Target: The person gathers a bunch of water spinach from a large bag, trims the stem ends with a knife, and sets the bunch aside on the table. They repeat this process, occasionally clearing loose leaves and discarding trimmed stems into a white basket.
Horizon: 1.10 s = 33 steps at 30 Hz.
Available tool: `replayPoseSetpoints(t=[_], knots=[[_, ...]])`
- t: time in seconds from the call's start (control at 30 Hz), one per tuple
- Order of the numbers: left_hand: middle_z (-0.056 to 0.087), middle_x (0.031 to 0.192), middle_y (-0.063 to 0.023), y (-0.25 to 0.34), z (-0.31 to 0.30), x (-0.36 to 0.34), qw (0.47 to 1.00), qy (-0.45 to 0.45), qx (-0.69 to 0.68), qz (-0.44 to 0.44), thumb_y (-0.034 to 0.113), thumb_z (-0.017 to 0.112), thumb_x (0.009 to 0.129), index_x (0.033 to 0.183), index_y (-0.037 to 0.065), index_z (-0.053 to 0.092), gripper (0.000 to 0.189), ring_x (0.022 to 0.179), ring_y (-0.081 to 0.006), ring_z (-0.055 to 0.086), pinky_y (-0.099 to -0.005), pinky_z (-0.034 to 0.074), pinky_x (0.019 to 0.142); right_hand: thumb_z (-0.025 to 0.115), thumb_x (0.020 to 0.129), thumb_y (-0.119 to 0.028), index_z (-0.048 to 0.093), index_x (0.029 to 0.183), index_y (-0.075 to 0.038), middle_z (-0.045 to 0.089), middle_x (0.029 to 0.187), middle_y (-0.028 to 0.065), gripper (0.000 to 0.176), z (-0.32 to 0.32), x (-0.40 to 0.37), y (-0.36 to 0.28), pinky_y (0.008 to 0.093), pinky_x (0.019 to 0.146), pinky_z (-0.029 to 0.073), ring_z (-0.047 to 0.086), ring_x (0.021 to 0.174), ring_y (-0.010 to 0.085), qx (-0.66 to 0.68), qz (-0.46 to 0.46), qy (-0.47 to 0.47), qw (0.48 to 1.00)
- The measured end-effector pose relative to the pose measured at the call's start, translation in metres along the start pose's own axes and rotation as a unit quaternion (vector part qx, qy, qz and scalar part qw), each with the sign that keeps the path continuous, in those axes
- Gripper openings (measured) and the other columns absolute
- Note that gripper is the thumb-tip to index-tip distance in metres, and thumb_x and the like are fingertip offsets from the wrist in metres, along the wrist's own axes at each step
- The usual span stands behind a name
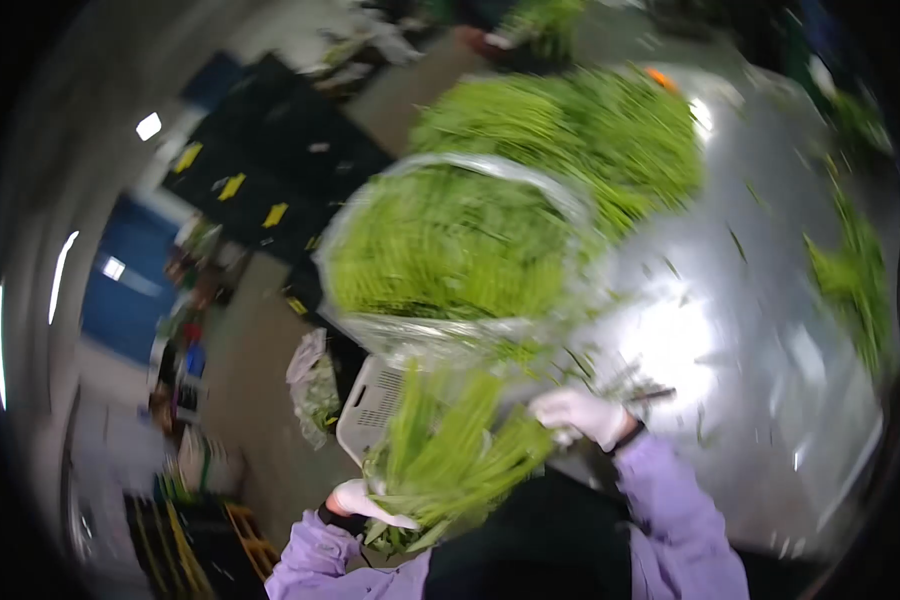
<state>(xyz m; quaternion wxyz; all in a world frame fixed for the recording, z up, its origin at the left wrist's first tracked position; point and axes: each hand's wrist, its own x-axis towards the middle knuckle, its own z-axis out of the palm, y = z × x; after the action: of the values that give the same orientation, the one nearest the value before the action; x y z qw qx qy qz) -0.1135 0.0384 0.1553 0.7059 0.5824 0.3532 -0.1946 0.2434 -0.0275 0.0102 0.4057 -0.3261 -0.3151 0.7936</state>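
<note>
A loose bunch of long-stemmed leafy greens (460,450) spreads in front of my body, blurred by motion. My left hand (365,502), in a white glove, is closed around the lower left end, with leaves sticking out below it. At the bunch's right edge is my right hand (582,415), also white-gloved, its fingers curled against the stems; blur hides the exact grip. Just beyond the bunch, a clear plastic bag (440,330) lies opened around a large heap of the same greens (450,245).
Another big pile of greens (610,140) lies behind the bag on the shiny metal table (740,330). Scraps and a thin dark object (655,395) lie right of my right hand. A white plastic basket (370,405) stands at the table's left side. More greens (855,270) line the right edge.
</note>
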Motion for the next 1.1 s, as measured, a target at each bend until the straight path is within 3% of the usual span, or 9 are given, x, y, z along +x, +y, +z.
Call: replayPoseSetpoints(t=[0.2,0.33,0.47,0.53,0.67,0.7,0.73,0.83,1.1], knots=[[0.054,0.128,-0.0097,-0.054,0.012,0.016,0.954,0.006,0.112,0.279,0.014,0.071,0.081,0.133,0.0,0.043,0.06,0.113,-0.0166,0.049,-0.0278,0.039,0.097,0.057,0.091,-0.015,0.059,0.091,-0.002,0.047,0.066,-0.0041,0.013,-0.006,-0.013,-0.018,0.0203,0.05,0.033,0.041,0.056,0.004,-0.138,0.055,-0.147,0.978],[0.055,0.127,-0.0081,-0.064,0.029,0.008,0.991,-0.009,-0.011,0.136,0.017,0.071,0.082,0.13,0.0,0.047,0.057,0.112,-0.0164,0.05,-0.0275,0.038,0.098,0.06,0.089,-0.016,0.06,0.087,-0.004,0.048,0.064,-0.0049,0.013,-0.004,-0.026,-0.025,0.019,0.05,0.032,0.042,0.056,0.0037,-0.182,0.118,-0.085,0.972],[0.044,0.138,-0.0097,-0.065,0.027,-0.006,0.957,0.046,0.179,0.224,0.018,0.07,0.082,0.136,0.001,0.04,0.064,0.124,-0.0192,0.041,-0.0295,0.03,0.105,0.061,0.086,-0.014,0.06,0.085,-0.004,0.058,0.068,-0.0009,0.009,-0.011,-0.051,-0.057,0.0181,0.047,0.032,0.044,0.053,0.0041,-0.07,-0.055,0.035,0.995],[0.039,0.141,-0.0101,-0.085,0.031,-0.014,0.985,0.064,-0.054,0.149,0.02,0.072,0.08,0.139,0.003,0.035,0.072,0.129,-0.0219,0.036,-0.0312,0.027,0.107,0.063,0.085,-0.016,0.06,0.083,-0.004,0.06,0.073,-0.0002,0.013,-0.033,-0.057,-0.057,0.0179,0.049,0.034,0.048,0.056,0.0038,0.079,-0.199,-0.06,0.975],[0.039,0.141,-0.0099,-0.092,0.028,-0.012,0.973,0.128,0.093,0.17,0.021,0.075,0.077,0.139,0.004,0.036,0.075,0.127,-0.0215,0.038,-0.0319,0.029,0.105,0.065,0.084,-0.021,0.063,0.085,-0.005,0.062,0.079,0.0045,0.016,-0.032,-0.059,-0.044,0.024,0.057,0.042,0.055,0.064,0.0107,0.064,-0.08,0.036,0.994],[0.04,0.141,-0.0098,-0.092,0.029,-0.01,0.973,0.131,0.059,0.181,0.021,0.076,0.076,0.139,0.004,0.036,0.076,0.127,-0.0217,0.038,-0.0321,0.03,0.105,0.066,0.082,-0.022,0.064,0.089,-0.006,0.063,0.082,0.0072,0.017,-0.023,-0.05,-0.029,0.0272,0.062,0.044,0.057,0.07,0.0149,-0.379,-0.113,0.156,0.905],[0.04,0.14,-0.0096,-0.091,0.029,-0.008,0.972,0.135,0.025,0.19,0.021,0.077,0.075,0.138,0.004,0.037,0.077,0.126,-0.0219,0.039,-0.0323,0.03,0.105,0.066,0.081,-0.023,0.066,0.092,-0.007,0.063,0.085,0.0099,0.02,-0.013,-0.042,-0.018,0.0304,0.068,0.046,0.059,0.075,0.019,-0.739,-0.119,0.242,0.618],[0.043,0.138,-0.0096,-0.068,0.032,-0.011,0.969,0.134,0.066,0.197,0.021,0.078,0.074,0.138,0.004,0.038,0.077,0.125,-0.0221,0.04,-0.0325,0.031,0.104,0.071,0.076,-0.024,0.067,0.1,-0.009,0.064,0.096,0.0115,0.029,0.026,-0.037,-0.018,0.0337,0.083,0.046,0.058,0.093,0.026,-0.406,-0.26,0.251,0.839],[0.043,0.138,-0.0093,-0.061,0.039,0.008,0.981,0.106,0.046,0.155,0.025,0.078,0.073,0.138,0.004,0.037,0.08,0.126,-0.0214,0.039,-0.0327,0.03,0.105,0.075,0.066,-0.032,0.061,0.09,-0.005,0.056,0.099,0.0099,0.039,0.093,-0.02,-0.014,0.0426,0.095,0.037,0.051,0.102,0.0292,-0.576,-0.341,0.262,0.695]])
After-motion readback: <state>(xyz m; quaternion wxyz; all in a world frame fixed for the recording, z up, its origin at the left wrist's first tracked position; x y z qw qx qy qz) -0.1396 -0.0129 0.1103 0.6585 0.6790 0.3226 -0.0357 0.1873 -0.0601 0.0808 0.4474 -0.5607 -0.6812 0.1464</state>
